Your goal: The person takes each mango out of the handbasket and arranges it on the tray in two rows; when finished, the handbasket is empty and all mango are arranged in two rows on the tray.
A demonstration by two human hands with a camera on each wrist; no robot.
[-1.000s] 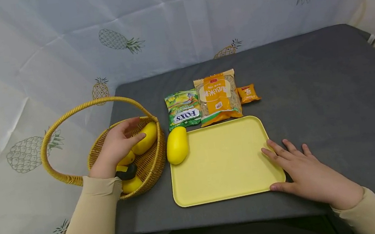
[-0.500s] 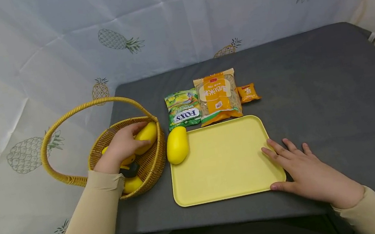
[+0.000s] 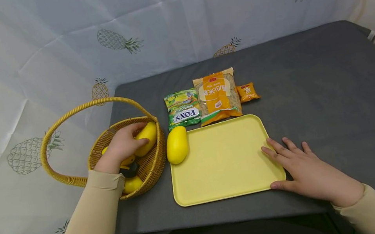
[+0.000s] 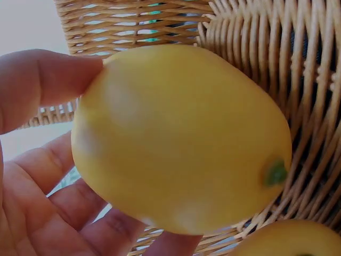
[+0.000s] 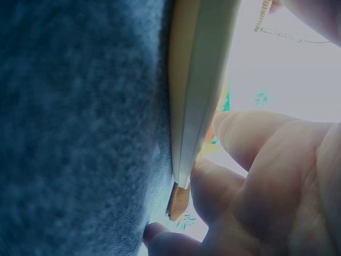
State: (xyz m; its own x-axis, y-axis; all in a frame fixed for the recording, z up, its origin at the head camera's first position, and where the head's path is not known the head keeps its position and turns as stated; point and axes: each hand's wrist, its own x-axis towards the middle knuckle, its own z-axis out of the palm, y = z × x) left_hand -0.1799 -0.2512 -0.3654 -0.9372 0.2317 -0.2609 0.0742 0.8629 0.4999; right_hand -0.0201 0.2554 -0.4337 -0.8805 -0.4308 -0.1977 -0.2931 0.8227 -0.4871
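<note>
Inside the wicker basket (image 3: 157,167), my left hand (image 3: 121,143) holds a yellow mango (image 3: 148,138) between thumb and fingers. Up close in the left wrist view, that mango (image 4: 181,138) shows a green stem spot, with the thumb on one side and fingers curled under the other. My right hand (image 3: 307,174) rests with spread, straight fingers at the right edge of a pale yellow tray (image 3: 226,159). Another mango (image 3: 177,145) lies on the tray's back left corner. The right wrist view shows the tray's side (image 5: 200,90) beside my fingers.
More yellow fruit (image 3: 132,184) and a dark item (image 3: 129,170) sit in the basket, under its tall arched handle (image 3: 93,102). Behind the tray lie a green FOX'S bag (image 3: 183,108), a larger orange-and-clear bag (image 3: 218,96) and a small orange packet (image 3: 248,92).
My left hand has reached lower and rightward into the basket and taken hold of the mango. The right hand and the tray have stayed in place.
</note>
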